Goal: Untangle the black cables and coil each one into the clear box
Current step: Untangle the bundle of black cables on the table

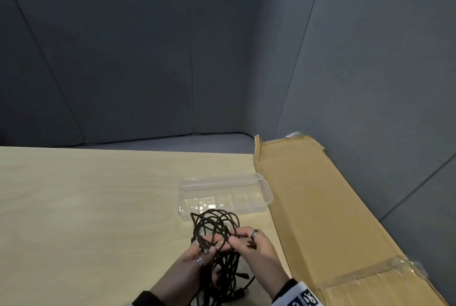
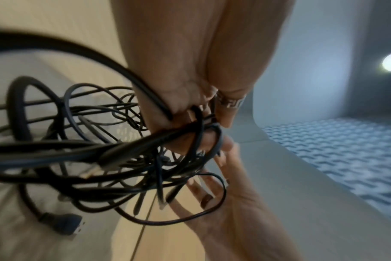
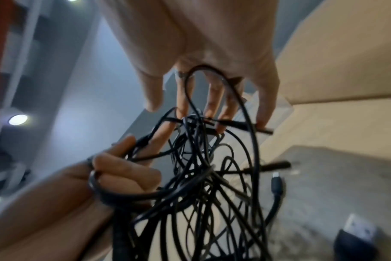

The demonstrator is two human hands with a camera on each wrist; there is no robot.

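A tangled bundle of black cables (image 1: 215, 225) is lifted over the near part of the wooden table (image 1: 86, 194), with its lower strands and plugs hanging down to the table. My left hand (image 1: 197, 249) grips several strands and a plug, fingers curled round them (image 2: 190, 127). My right hand (image 1: 246, 239) pinches strands at the top of the tangle (image 3: 212, 121). Both hands wear rings. The clear box (image 1: 225, 196), open with divided compartments, lies just beyond the cables.
A long flattened cardboard box (image 1: 320, 207) lies along the table's right side, close to the clear box and my right hand. Grey partition walls (image 1: 172, 46) close in the back and right. A USB plug (image 3: 355, 229) hangs near the table.
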